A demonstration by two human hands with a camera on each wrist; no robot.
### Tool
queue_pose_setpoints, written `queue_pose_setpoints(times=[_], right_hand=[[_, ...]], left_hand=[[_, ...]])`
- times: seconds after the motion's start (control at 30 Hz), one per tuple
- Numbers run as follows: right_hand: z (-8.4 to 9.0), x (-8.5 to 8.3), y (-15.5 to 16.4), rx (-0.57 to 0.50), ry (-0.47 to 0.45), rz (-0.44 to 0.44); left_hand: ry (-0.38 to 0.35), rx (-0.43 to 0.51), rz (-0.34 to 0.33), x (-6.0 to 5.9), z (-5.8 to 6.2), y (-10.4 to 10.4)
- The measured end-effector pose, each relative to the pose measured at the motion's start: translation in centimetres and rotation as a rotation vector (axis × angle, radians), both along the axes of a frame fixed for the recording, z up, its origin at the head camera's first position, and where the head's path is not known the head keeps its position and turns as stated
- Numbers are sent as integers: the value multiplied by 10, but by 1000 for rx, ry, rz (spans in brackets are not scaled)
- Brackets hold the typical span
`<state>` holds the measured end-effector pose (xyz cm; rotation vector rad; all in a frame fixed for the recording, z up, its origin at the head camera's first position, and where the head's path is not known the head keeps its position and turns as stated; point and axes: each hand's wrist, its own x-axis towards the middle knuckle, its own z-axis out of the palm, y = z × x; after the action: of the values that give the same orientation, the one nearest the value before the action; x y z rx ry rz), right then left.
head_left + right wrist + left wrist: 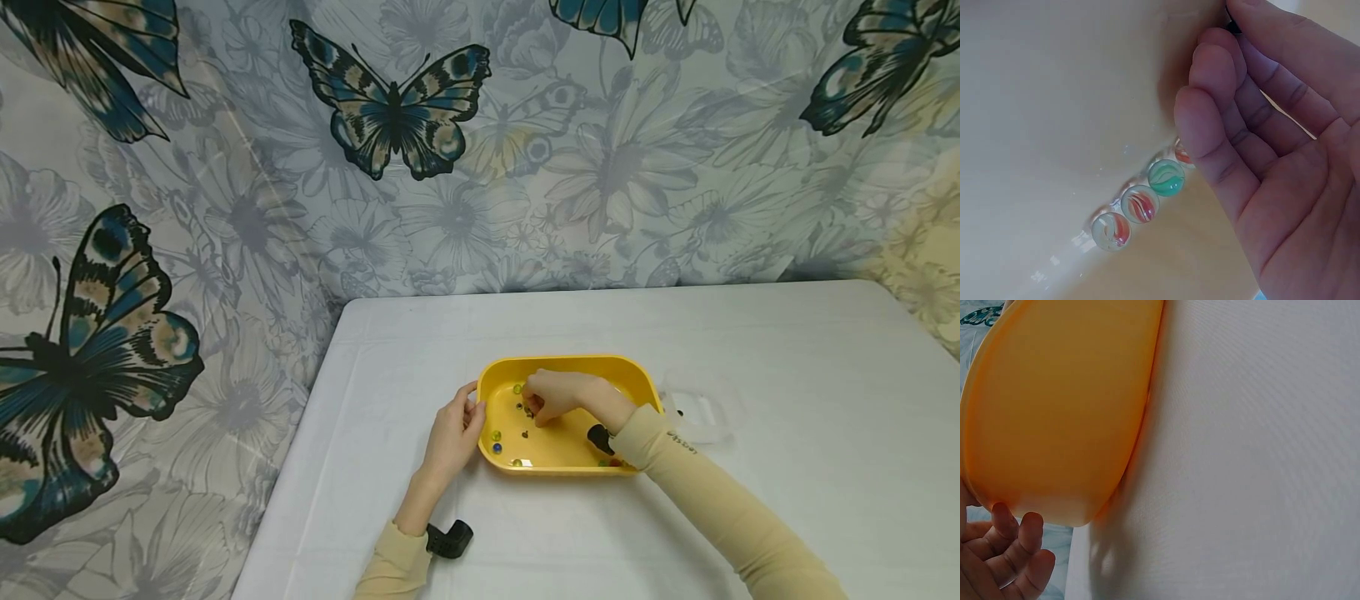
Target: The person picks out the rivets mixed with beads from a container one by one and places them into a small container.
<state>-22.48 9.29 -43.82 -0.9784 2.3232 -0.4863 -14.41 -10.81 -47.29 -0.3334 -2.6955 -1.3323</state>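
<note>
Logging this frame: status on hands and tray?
Left hand grips yellow tray rim. Right hand inside tray, fingers curled over marbles; grasp unclear. Nothing blocking.

a plain yellow tray [570, 364] holds clear marbles [1140, 204] swirled orange or green, on a white tablecloth [787, 375] below a blue-and-black butterfly curtain [390, 108] at 12 o'clock.

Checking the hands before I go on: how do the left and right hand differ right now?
The left hand rests on the yellow tray's outer left rim; the right hand reaches inside it. The left hand touches only the tray; the right hand's curled fingers sit beside the marbles. Both wear beige sleeves.
</note>
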Motion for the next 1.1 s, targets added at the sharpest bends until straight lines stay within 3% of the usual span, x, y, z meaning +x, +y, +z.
queue_pose_setpoints(times=[1.1], right_hand=[[9, 1, 9, -22, -35, -3]], left_hand=[[-4, 8, 5, 0, -1, 1]])
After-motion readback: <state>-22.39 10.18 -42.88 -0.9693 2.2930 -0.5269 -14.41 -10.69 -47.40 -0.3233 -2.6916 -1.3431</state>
